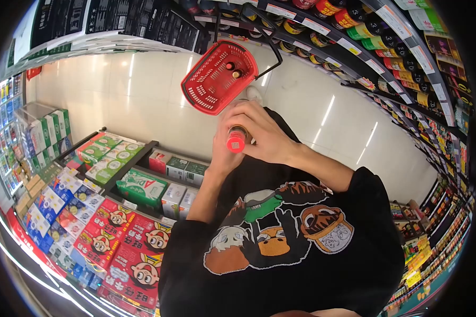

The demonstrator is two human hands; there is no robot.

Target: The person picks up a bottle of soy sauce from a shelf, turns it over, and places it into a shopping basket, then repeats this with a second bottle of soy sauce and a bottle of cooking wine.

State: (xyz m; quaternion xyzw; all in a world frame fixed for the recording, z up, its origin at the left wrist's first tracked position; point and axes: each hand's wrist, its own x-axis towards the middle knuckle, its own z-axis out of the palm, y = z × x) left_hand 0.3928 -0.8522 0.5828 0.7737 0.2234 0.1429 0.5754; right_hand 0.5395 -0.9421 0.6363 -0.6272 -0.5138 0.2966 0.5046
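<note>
Both my hands are closed around a bottle with a red cap, held in front of my chest. Its cap faces up towards me and carries a small square code; most of its body is hidden by my fingers. My left hand grips it from the left side. Across its far side and right side wrap the fingers of my right hand. Just beyond my hands is a red shopping basket with a black handle, and two small dark bottles stand inside it.
Shelves of jars and bottles curve along the right. A rack with dark packages is at the upper left. Red milk cartons and a green box sit on the low display at left. Pale tiled floor runs between.
</note>
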